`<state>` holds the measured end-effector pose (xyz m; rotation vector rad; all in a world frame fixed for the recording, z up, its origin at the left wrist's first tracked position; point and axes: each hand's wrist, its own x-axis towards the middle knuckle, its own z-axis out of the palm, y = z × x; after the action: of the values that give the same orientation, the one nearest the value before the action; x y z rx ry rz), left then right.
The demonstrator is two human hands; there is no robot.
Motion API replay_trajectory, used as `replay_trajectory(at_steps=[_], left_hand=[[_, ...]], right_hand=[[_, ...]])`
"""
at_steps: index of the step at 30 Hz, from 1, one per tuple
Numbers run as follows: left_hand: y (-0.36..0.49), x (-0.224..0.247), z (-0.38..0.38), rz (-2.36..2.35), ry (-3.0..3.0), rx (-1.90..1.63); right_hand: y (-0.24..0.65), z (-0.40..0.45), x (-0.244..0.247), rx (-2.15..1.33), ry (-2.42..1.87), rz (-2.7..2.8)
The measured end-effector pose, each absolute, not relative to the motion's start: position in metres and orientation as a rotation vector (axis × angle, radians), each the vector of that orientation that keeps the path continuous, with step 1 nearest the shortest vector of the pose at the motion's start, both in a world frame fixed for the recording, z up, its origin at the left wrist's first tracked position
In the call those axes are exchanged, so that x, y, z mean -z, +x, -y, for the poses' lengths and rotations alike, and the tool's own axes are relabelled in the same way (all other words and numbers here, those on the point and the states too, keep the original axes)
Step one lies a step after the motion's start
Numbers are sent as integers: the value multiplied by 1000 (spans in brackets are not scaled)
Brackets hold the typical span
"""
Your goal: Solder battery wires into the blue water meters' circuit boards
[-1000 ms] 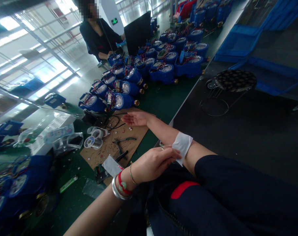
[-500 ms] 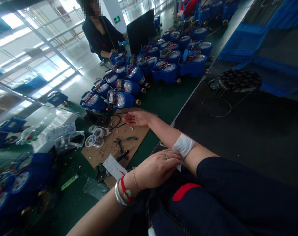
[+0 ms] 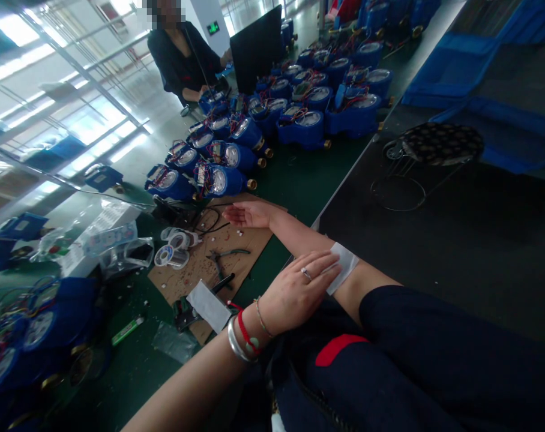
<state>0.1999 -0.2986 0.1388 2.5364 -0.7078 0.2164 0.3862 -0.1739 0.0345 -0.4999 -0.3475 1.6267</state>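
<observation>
My left hand (image 3: pixel 299 288), with a ring and bracelets, lies over a white tissue (image 3: pixel 348 264) and holds it against the inside of my right forearm, near the elbow. Its fingers rest flat and close together on the tissue. Stretched forward over a brown cardboard sheet (image 3: pixel 249 255), my right hand (image 3: pixel 248 214) is open and holds nothing, palm turned up. Cutting pliers (image 3: pixel 218 262) lie on the cardboard below it. Closer to me is a white folded packet (image 3: pixel 209 305) beside a black-handled tool (image 3: pixel 222 283).
Blue meters (image 3: pixel 225 179) with exposed wires crowd the green table. Solder spools (image 3: pixel 164 256) and clear plastic packaging (image 3: pixel 128 255) lie left of the cardboard. More meters (image 3: pixel 51 318) stand at lower left. A co-worker (image 3: pixel 182 60) is across the table near a black screen (image 3: pixel 257 51). A stool (image 3: pixel 441 144) is at right.
My left hand has slid slightly up and right, its fingers now flatter and covering more of the tissue. My right arm has stayed nearly still.
</observation>
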Motion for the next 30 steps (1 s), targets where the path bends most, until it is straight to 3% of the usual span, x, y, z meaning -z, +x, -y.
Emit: replay_trajectory(at_steps=[6, 13, 26, 30], left_hand=[[234, -117, 311, 724, 2612, -137], [250, -123, 315, 717, 2634, -96], [235, -81, 330, 670, 2405, -592], [236, -87, 326, 699, 2414, -585]], right_hand=[[385, 175, -34, -1583, -476, 345], [383, 178, -36, -1553, -470, 329], [383, 179, -36, -1522, -436, 299], [384, 179, -36, -1495, -435, 270]])
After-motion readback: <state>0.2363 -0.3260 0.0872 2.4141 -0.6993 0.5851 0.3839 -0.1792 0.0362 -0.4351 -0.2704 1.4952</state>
